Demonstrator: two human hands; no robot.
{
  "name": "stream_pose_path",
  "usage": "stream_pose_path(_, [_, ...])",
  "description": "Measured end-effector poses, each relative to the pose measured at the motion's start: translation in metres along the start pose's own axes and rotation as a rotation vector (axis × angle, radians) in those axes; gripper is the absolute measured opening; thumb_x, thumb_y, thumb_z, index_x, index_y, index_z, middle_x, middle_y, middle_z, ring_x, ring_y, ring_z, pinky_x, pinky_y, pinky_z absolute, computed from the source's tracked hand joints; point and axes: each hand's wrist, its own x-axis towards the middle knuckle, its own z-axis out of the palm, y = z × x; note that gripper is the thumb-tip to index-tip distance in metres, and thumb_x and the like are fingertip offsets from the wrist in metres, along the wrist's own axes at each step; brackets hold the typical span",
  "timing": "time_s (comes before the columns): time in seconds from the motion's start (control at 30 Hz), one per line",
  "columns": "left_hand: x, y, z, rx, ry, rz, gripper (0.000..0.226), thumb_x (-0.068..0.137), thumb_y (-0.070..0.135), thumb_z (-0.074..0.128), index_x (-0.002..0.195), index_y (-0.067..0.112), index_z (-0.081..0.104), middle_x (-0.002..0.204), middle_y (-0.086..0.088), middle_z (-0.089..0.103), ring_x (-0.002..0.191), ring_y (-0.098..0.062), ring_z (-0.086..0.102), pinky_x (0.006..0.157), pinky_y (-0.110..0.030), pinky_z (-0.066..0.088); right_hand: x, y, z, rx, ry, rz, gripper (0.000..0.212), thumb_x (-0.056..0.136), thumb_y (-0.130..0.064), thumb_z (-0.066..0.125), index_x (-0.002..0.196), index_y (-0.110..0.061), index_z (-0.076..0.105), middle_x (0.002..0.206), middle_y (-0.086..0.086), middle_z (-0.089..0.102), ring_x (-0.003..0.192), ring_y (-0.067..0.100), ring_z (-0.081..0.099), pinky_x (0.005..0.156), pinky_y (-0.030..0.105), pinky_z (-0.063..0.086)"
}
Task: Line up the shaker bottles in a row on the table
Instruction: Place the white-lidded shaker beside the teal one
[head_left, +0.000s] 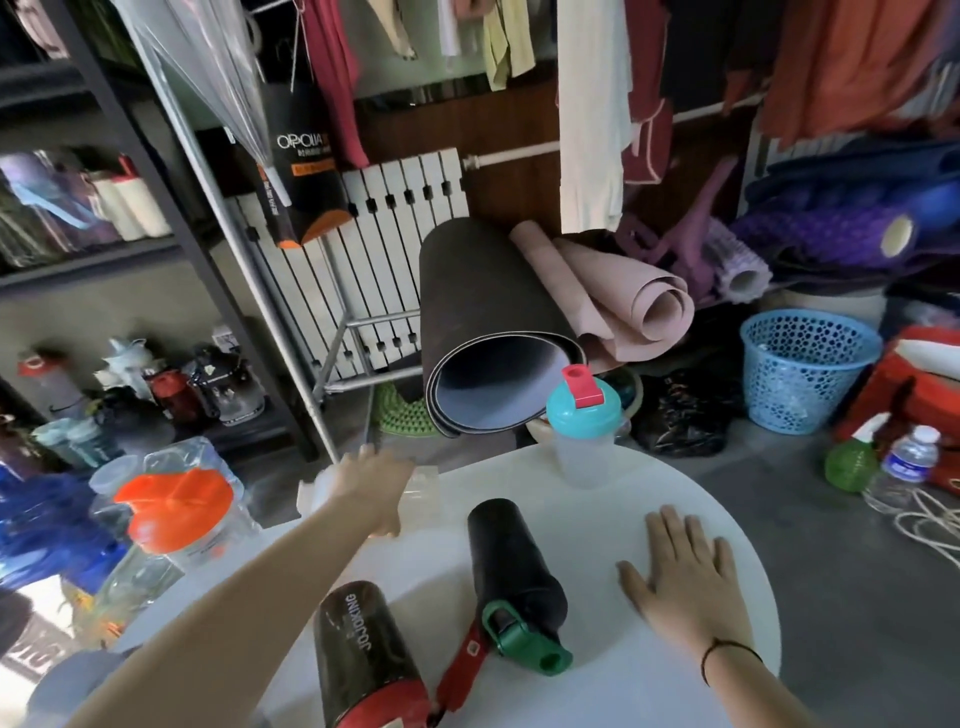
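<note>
Left hand (371, 488) wrapped round clear shaker (421, 491) at far-left rim of white table (727, 545); light, slick plastic probably, so grab mid-body. Right hand (685, 577) flat, fingers spread, right of black bottle (511, 561).

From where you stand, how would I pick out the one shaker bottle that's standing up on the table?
Start at the round white table in front of the person. Look to its far edge, just in front of the big rolled dark mat, where a clear shaker bottle stands upright. It alone has a teal lid with a pink flip cap; the two dark bottles nearer the person lie on their sides.
</note>
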Motion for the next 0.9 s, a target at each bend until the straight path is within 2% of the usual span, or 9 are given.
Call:
stream_pose_path(0.1, [0.014,0.008,-0.023,0.118,0.192,0.044,0.073,0.089,0.020,0.079,0.154,0.022,0.045,0.150,-0.012,0.051,0.140,-0.034,0.048,0.116,-0.042,0.044,0.002,0.001,0.001,-0.015,0.007,0.000,0.086,0.081,-0.066,0.008,0.153,-0.020,0.006,0.162,-0.001,0.002,0.148,0.023,0.000,0.119,0.045,0.003])
stream_pose_path(0.23, [0.039,0.036,-0.045,0.262,0.351,0.120,0.060,0.094,0.021,0.076,0.147,0.019,0.049,0.142,-0.011,0.056,0.133,-0.035,0.053,0.114,-0.044,0.042,0.002,0.003,0.003,-0.003,0.026,0.004,0.097,0.068,-0.067,-0.002,0.152,-0.020,0.010,0.162,-0.002,0.005,0.148,0.023,0.003,0.119,0.046,0.005])
stream_pose_path(0.3, [0.052,0.057,-0.048,0.374,0.445,0.190,0.042,0.102,0.010,0.062,0.144,0.014,0.055,0.140,-0.012,0.058,0.133,-0.037,0.053,0.121,-0.048,0.038,0.003,0.003,0.004,0.009,0.025,0.005,0.097,0.068,-0.067,-0.001,0.153,-0.020,0.009,0.162,-0.002,0.004,0.148,0.023,0.002,0.119,0.046,0.004])
stream_pose_path(0.37, [0.063,0.081,-0.047,0.505,0.499,0.283,0.038,0.106,0.005,0.053,0.143,0.010,0.057,0.141,-0.013,0.059,0.137,-0.040,0.052,0.130,-0.051,0.031,0.004,0.003,0.004,0.003,0.016,0.003,0.095,0.069,-0.067,-0.001,0.153,-0.021,0.006,0.162,-0.002,0.001,0.149,0.022,0.000,0.119,0.045,0.003])
stream_pose_path(0.5, [0.083,0.114,-0.031,0.660,0.483,0.390,0.029,0.101,0.007,0.060,0.124,0.019,0.074,0.118,0.001,0.074,0.116,-0.032,0.067,0.117,-0.043,0.049,0.006,0.004,0.005,0.018,0.014,-0.004,0.091,0.074,-0.067,0.007,0.152,-0.022,0.006,0.162,-0.003,0.001,0.149,0.022,0.000,0.119,0.045,0.002])
stream_pose_path(0.63, [0.090,0.130,-0.022,0.796,0.523,0.411,0.028,0.100,0.008,0.065,0.126,0.012,0.074,0.130,-0.006,0.075,0.126,-0.038,0.066,0.124,-0.049,0.046,0.007,0.004,0.007,0.024,0.057,-0.012,0.090,0.075,-0.067,0.011,0.152,-0.020,0.012,0.162,-0.002,0.008,0.148,0.023,0.005,0.118,0.046,0.004])
stream_pose_path(0.73, [0.085,0.127,-0.022,0.897,0.624,0.452,0.033,0.099,0.009,0.068,0.132,0.013,0.070,0.140,-0.007,0.072,0.136,-0.035,0.063,0.129,-0.049,0.036,0.006,0.005,0.007,0.007,0.045,-0.019,0.089,0.076,-0.067,0.010,0.152,-0.020,0.009,0.162,-0.002,0.005,0.148,0.022,0.003,0.118,0.045,0.002])
stream_pose_path(0.8, [0.077,0.120,-0.023,0.926,0.626,0.489,0.036,0.099,0.010,0.068,0.136,0.012,0.067,0.145,-0.009,0.068,0.141,-0.035,0.059,0.132,-0.051,0.029,0.006,0.006,0.006,0.013,0.046,-0.019,0.090,0.076,-0.067,0.010,0.152,-0.020,0.008,0.162,-0.002,0.004,0.148,0.022,0.002,0.118,0.045,0.002])
stream_pose_path(0.9, [0.065,0.109,-0.027,0.995,0.667,0.546,0.043,0.098,0.011,0.069,0.140,0.014,0.063,0.150,-0.008,0.064,0.144,-0.035,0.056,0.132,-0.054,0.028,0.005,0.005,0.005,0.020,0.036,-0.018,0.091,0.074,-0.068,0.007,0.153,-0.021,0.007,0.162,-0.002,0.003,0.148,0.022,0.001,0.119,0.045,0.001])
